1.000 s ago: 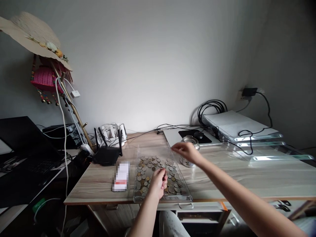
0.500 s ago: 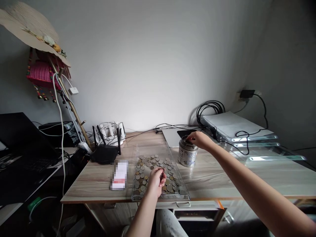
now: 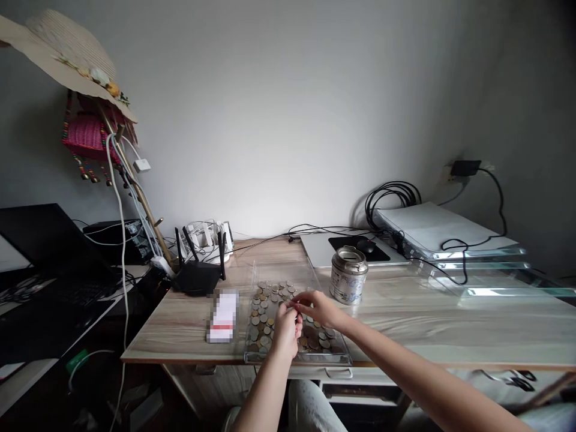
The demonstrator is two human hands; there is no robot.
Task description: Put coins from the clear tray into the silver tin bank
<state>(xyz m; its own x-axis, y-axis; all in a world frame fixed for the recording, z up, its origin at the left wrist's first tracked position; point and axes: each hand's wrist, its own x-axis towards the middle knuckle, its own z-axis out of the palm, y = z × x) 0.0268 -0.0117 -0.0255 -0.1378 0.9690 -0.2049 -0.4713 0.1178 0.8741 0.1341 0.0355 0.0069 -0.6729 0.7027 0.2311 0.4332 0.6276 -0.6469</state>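
A clear plastic tray (image 3: 252,358) at the desk's front edge holds several coins (image 3: 270,297) spread over its bottom. My left hand (image 3: 287,329) hovers over the near half of the tray, fingers curled as if around coins. My right hand (image 3: 318,308) reaches in from the right, and its pinched fingertips touch the top of my left hand. Whether those fingertips hold a coin is too small to tell. A patterned metal tin (image 3: 348,276) with a slotted lid stands just right of the tray, a hand's width beyond my right hand.
A small white and red packet (image 3: 222,317) lies left of the tray, with a black router (image 3: 198,276) behind it. A mouse on a black pad (image 3: 362,246), a laptop, stacked glass shelves (image 3: 472,255) and cables fill the back right. A black side table stands at the left.
My right hand went to the top of the tin, then came back left and down to meet my left hand over the tray. My left hand stayed put.
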